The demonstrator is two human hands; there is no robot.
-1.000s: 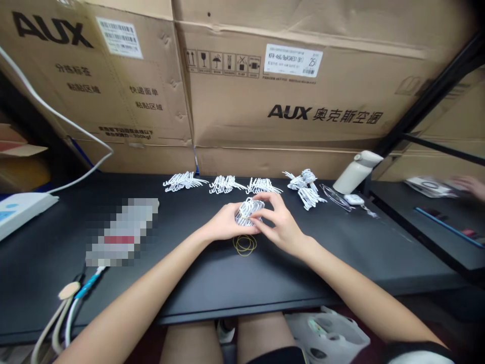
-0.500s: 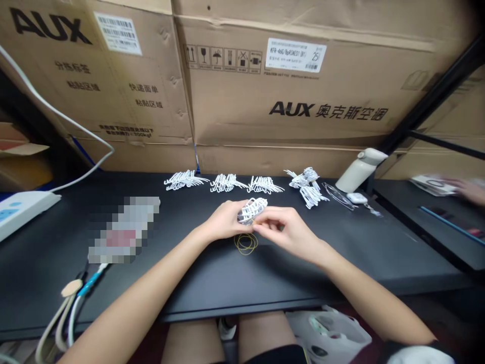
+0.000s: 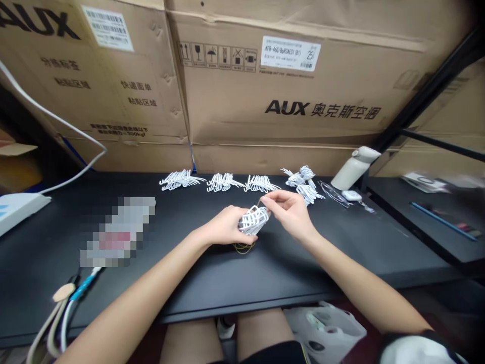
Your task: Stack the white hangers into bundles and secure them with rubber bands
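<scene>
My left hand is closed round a bundle of white hooks, held just above the table with the curved ends upward. At the bundle's upper right, my right hand pinches a thin yellowish rubber band between thumb and fingertips. Partly hidden below my left hand, a few loose yellow rubber bands lie on the black table. Behind my hands are three separate piles of white hooks, a left pile, a middle pile and a right pile. Farther right lie stacked hook bundles.
A white bottle, glasses and an earphone case are at the back right. On the left lie a blurred-out object with cables and a white power strip. Large cartons line the back.
My right hand has moved up from the bundle's lower edge to its upper right, drawing the rubber band with it. The bundle has tilted slightly in my left hand.
</scene>
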